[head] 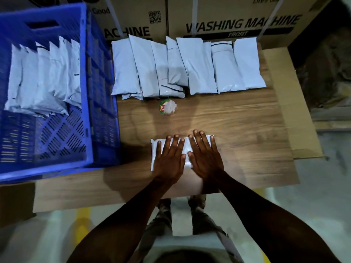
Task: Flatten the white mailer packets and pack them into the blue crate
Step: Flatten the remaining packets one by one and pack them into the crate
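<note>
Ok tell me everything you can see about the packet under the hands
The packet is a white, glossy plastic mailer, rectangular, lying flat with its long side across the wooden table near the front edge. The left hand and right hand press on it side by side, palms down with fingers straight and spread, covering most of it; only its left end, far edge and a strip between the hands show. It lies apart from the row of packets farther back and right of the crate.
</note>
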`<move>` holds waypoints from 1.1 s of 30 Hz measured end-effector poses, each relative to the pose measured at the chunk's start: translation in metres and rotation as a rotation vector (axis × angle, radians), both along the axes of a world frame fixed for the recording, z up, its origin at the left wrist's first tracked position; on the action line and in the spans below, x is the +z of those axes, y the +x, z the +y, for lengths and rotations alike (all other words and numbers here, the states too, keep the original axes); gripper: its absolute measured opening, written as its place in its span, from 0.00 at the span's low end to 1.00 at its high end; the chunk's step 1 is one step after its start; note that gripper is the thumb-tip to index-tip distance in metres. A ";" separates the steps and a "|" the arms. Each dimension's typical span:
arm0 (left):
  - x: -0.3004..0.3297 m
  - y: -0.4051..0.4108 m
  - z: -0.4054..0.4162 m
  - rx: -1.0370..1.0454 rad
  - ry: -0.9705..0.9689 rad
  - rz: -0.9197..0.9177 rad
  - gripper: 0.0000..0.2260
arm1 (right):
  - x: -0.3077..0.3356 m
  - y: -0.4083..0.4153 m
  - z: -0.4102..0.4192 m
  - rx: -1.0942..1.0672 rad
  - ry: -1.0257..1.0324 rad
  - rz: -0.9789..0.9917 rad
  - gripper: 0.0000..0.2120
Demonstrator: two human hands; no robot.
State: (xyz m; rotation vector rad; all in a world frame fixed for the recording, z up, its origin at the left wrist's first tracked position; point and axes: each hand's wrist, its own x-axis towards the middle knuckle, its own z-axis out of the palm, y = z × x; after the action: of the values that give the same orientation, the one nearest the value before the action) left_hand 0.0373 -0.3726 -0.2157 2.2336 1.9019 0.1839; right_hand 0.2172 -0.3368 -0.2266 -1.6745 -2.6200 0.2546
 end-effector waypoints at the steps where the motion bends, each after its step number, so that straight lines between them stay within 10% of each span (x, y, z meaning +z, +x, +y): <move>1: 0.001 0.001 0.000 0.001 0.010 0.001 0.26 | -0.001 0.001 -0.001 0.009 0.006 0.012 0.30; 33: -0.012 0.045 0.015 0.074 0.059 0.103 0.25 | -0.001 0.031 0.006 -0.087 -0.058 0.008 0.32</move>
State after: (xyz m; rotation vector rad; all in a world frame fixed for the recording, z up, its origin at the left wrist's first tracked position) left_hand 0.0827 -0.3574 -0.2282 2.2521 2.0595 0.1404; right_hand 0.2485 -0.3308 -0.2276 -1.7966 -2.5496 0.3371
